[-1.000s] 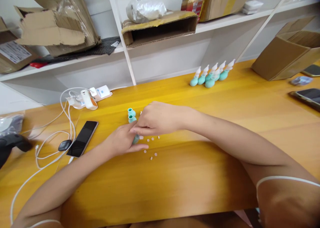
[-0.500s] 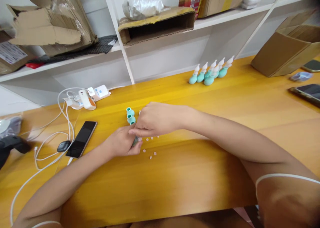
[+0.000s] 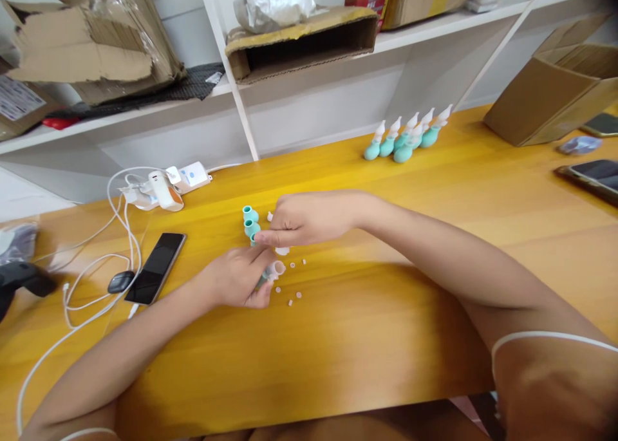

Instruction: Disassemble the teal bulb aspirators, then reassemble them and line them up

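Curling round the teal bulb (image 3: 263,279), your left hand (image 3: 236,277) has its clear collar (image 3: 277,270) pointing right, long axis sideways over the table (image 3: 309,357); right hand (image 3: 302,219) bent, can't tell what's gripped; wood spreads wide nearside.

Held bulb (image 3: 263,279) mostly hidden by left hand (image 3: 239,277). Right hand (image 3: 311,217) curls fingers under, tips out of sight; whether they hold anything, cannot tell. Nearest standing bulb (image 3: 253,239) partly covered by hands. White piece (image 3: 282,252) half hidden below right hand. Loose bits (image 3: 299,295) too small to make out. Far-left label (image 3: 19,98) unreadable. Far-right carton (image 3: 541,100), right phone (image 3: 599,170), left black object (image 3: 26,277) cut off by edges.
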`<act>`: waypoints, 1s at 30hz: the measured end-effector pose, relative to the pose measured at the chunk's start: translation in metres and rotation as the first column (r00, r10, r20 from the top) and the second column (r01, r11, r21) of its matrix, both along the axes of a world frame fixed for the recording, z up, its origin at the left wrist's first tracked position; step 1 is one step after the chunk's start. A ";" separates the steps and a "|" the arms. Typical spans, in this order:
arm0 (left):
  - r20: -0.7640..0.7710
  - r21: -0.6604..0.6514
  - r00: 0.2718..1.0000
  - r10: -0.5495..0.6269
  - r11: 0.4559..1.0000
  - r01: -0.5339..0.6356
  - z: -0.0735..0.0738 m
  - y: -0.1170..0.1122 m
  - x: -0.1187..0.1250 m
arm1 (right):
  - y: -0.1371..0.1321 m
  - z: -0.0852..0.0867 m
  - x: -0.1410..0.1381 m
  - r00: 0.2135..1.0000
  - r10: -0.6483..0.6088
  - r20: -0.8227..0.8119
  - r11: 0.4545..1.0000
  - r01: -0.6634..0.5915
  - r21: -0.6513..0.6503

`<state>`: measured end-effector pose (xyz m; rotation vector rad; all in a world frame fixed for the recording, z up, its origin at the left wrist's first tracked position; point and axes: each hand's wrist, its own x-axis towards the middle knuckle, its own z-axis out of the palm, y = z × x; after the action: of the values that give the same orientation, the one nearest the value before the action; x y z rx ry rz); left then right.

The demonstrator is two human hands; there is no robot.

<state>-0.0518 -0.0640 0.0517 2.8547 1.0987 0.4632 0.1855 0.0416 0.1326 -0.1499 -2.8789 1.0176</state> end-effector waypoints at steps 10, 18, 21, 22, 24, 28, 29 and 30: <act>-0.389 0.055 0.921 0.000 0.998 0.023 -0.003 -0.014 0.024 | 0.016 0.021 0.024 0.981 -0.192 -0.037 0.963 0.195 0.187; -0.569 -0.134 0.822 0.013 0.985 -0.109 0.008 -0.015 0.030 | 0.016 0.010 0.014 0.936 -0.334 0.110 0.897 0.280 0.341; -0.586 -0.170 0.810 0.008 0.976 -0.133 0.009 -0.015 0.031 | 0.016 0.007 0.009 0.922 -0.360 0.140 0.887 0.291 0.359; -0.586 -0.174 0.810 0.009 0.975 -0.137 0.009 -0.016 0.032 | 0.016 0.006 0.009 0.920 -0.364 0.142 0.884 0.294 0.364; -0.585 -0.179 0.811 0.014 0.973 -0.146 0.007 -0.015 0.033 | 0.017 0.003 0.008 0.919 -0.366 0.146 0.883 0.293 0.367; -0.589 -0.175 0.808 0.013 0.974 -0.143 0.006 -0.013 0.031 | 0.021 -0.003 0.008 0.926 -0.361 0.111 0.876 0.295 0.381; -0.581 -0.163 0.814 0.006 0.979 -0.124 0.009 -0.012 0.029 | 0.023 -0.004 0.008 0.933 -0.350 0.088 0.880 0.295 0.372; -0.559 -0.143 0.829 0.003 0.985 -0.099 0.012 -0.011 0.027 | 0.024 -0.005 0.008 0.943 -0.326 0.060 0.895 0.288 0.342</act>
<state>-0.0251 -0.0748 0.0639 2.8759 1.2071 -0.4882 0.1936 0.0658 0.1280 -0.6360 -2.9415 0.4785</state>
